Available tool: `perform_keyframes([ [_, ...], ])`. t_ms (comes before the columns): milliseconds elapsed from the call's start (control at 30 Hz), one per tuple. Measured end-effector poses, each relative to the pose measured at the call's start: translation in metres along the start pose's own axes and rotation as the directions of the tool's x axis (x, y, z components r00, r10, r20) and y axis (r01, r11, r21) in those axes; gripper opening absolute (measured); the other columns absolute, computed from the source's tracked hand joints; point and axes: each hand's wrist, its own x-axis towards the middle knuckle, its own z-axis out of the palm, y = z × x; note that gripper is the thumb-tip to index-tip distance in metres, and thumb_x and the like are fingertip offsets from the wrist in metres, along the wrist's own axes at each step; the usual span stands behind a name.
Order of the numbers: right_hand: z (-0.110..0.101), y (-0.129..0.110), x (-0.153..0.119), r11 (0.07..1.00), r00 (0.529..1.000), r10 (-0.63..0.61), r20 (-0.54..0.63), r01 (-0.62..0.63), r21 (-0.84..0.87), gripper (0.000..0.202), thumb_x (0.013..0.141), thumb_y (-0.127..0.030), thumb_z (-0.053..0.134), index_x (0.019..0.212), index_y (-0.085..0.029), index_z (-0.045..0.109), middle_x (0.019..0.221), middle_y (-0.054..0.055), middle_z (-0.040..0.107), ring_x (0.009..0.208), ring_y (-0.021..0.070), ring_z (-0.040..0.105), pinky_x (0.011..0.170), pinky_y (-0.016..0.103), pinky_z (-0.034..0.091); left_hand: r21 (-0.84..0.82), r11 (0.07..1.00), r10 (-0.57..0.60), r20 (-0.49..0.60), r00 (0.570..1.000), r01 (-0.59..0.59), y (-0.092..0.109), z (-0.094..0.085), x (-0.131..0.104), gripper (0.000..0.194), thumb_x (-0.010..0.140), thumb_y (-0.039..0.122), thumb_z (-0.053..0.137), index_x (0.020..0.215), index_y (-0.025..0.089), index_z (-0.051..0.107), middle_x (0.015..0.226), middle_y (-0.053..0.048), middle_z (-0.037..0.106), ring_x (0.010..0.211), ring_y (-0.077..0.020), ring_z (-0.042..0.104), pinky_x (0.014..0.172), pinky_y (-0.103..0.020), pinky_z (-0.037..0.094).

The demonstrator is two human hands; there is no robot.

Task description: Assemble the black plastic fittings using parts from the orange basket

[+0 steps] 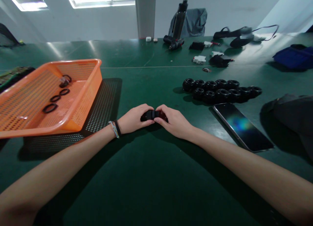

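Observation:
A small black round part (151, 115) is between my two hands, low over the middle of the green table. My left hand (134, 118) is closed around its left side with thumb and fingers. On the other side, my right hand (175, 121) pinches the right end, thumb tip near the left thumb. Much of the part is hidden by the fingers, so I cannot tell if it is one piece or two. To the right, several glossy black ring-shaped parts (222, 94) stand grouped in two rows.
An orange plastic basket (97, 73) at left holds several black rings (50, 107). A smartphone (242, 125) lies at right beside a dark cloth item (290, 112). Farther back are a power drill (175, 43), white pieces (199, 59) and a blue bag (294, 56).

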Motion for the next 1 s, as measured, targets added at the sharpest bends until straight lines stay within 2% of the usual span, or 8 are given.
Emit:
perform_keyframes([
  [1000,-0.0008,-0.0012,0.0005,1.000,1.000,0.013,0.019,-0.013,-0.001,0.010,0.085,-0.026,0.051,0.088,-0.018,0.047,0.079,0.003,0.059,0.070,0.0159,0.053,0.062,0.028,0.038,-0.010,1.000,-0.010,0.012,1.000,0.010,0.0022,-0.0018,-0.0009,0.027,0.081,0.031,0.058,0.101,0.014,0.054,0.097,-0.007,0.060,0.087,-0.0191,0.057,0.078,-0.031,0.046],
])
